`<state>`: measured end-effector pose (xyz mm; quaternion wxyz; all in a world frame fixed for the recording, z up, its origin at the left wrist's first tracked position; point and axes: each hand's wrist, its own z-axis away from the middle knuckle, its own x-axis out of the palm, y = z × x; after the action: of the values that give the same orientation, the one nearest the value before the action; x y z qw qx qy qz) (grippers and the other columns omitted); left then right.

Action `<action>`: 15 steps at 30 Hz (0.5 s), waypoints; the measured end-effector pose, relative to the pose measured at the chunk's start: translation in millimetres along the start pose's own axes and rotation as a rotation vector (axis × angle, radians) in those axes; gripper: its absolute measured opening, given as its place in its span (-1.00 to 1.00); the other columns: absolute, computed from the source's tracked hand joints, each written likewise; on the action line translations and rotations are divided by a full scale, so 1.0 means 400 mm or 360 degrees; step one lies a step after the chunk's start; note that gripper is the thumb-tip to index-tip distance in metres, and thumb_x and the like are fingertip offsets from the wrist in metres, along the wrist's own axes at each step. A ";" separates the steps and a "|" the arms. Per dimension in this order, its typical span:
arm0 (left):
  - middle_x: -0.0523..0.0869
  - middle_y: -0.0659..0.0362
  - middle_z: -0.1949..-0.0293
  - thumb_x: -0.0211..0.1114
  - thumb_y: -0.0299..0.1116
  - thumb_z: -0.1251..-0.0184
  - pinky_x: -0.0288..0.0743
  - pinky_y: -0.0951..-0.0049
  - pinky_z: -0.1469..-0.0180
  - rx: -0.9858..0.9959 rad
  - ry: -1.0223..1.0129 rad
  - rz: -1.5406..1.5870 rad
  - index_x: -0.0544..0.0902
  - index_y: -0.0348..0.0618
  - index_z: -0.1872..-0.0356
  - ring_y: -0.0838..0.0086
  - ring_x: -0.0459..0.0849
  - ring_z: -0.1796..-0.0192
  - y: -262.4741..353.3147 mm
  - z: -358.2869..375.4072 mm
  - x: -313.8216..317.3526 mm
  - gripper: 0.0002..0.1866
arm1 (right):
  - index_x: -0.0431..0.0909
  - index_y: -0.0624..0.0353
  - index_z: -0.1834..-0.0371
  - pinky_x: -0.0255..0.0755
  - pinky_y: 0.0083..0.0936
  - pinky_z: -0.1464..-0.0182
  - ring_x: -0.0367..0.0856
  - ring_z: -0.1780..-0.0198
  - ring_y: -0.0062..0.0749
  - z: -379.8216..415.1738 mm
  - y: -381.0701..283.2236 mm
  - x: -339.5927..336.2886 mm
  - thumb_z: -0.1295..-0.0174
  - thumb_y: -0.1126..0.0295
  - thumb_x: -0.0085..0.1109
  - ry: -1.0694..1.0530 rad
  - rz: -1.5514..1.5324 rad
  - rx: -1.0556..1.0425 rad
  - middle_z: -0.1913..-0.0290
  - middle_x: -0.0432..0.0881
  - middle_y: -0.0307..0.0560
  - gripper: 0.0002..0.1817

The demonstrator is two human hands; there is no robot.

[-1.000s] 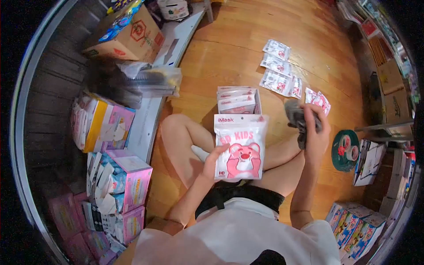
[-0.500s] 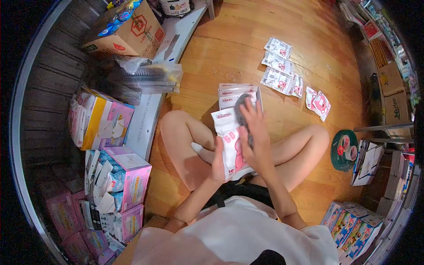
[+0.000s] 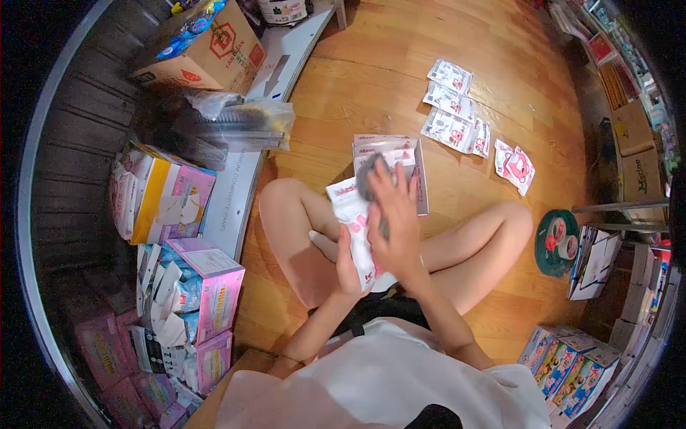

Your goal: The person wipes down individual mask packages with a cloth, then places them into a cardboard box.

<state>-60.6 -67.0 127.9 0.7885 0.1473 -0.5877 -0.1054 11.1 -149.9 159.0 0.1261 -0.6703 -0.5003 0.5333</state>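
My left hand (image 3: pixel 348 266) grips a white face-mask packet (image 3: pixel 349 209) with pink print by its lower left edge, above my crossed legs. Across the packet's face lies my right hand (image 3: pixel 398 239), its fingers stretched over a dark grey cloth (image 3: pixel 366 180) pressed against the packet. Much of the print is hidden by the hand and cloth. Just beyond, an open box (image 3: pixel 421 182) of similar packets stands on the floor, with several white packets (image 3: pixel 386 157) upright in it.
Several packets (image 3: pixel 449 104) lie in a row on the wooden floor ahead, and a pink-printed pair (image 3: pixel 514 168) lies right of them. At right sits a green round tray (image 3: pixel 544 257) with tape rolls. Pink boxes (image 3: pixel 220 289) and a carton (image 3: pixel 232 43) line the left shelf.
The packet and both hands have shifted slightly left. My right hand with the cloth has moved left and down, covering more of the packet's print.
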 end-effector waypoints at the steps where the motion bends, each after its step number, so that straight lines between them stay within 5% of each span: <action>1: 0.36 0.11 -0.37 -0.27 0.16 -0.53 0.16 0.27 -0.43 0.0061 0.0276 -0.0346 0.24 -0.16 -0.42 0.35 0.38 -0.36 0.005 -0.001 0.027 -0.32 | 0.31 0.22 -0.38 -0.26 0.18 -0.47 0.04 -0.52 0.14 0.037 -0.021 0.005 -0.25 0.45 0.00 -0.0096 -0.0062 -0.0018 -0.47 0.21 0.13 -0.44; 2: 0.39 0.06 -0.35 -0.25 0.11 -0.54 0.16 0.24 -0.43 0.0031 0.0249 -0.0319 0.28 -0.18 -0.38 0.32 0.40 -0.35 0.018 -0.007 -0.007 -0.36 | 0.30 0.23 -0.38 -0.26 0.18 -0.47 0.03 -0.52 0.16 0.076 -0.040 0.009 -0.25 0.45 0.00 -0.0194 -0.0123 -0.0033 -0.47 0.19 0.17 -0.43; 4: 0.43 0.02 -0.33 -0.25 0.07 -0.55 0.18 0.22 -0.43 -0.0003 -0.0364 0.0002 0.29 -0.20 -0.37 0.28 0.42 -0.34 0.061 -0.034 -0.047 -0.39 | 0.27 0.27 -0.39 -0.26 0.16 -0.47 0.03 -0.51 0.20 0.149 -0.063 0.017 -0.22 0.48 0.01 -0.0265 -0.0206 -0.0059 -0.47 0.16 0.25 -0.40; 9: 0.36 -0.02 -0.37 -0.23 0.13 -0.53 0.17 0.21 -0.44 -0.0033 -0.0016 -0.0285 0.20 -0.24 -0.42 0.24 0.41 -0.36 0.029 -0.015 0.052 -0.31 | 0.31 0.29 -0.37 -0.25 0.09 -0.48 0.06 -0.51 0.16 0.093 -0.007 0.011 -0.28 0.51 -0.02 0.0317 0.0032 0.0095 -0.45 0.24 0.20 -0.47; 15: 0.43 0.01 -0.32 -0.24 0.06 -0.56 0.19 0.22 -0.42 -0.0207 -0.0200 -0.0044 0.24 -0.24 -0.39 0.22 0.41 -0.35 0.051 0.009 0.013 -0.37 | 0.29 0.34 -0.36 -0.17 -0.07 -0.50 0.06 -0.53 0.05 0.027 0.023 -0.007 -0.35 0.51 -0.07 0.0143 -0.0422 0.0314 -0.44 0.26 0.18 -0.51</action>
<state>-62.9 -50.0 140.8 0.7564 0.0970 -0.6260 -0.1632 7.4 -160.4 149.9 0.2827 -0.6060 -0.5234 0.5280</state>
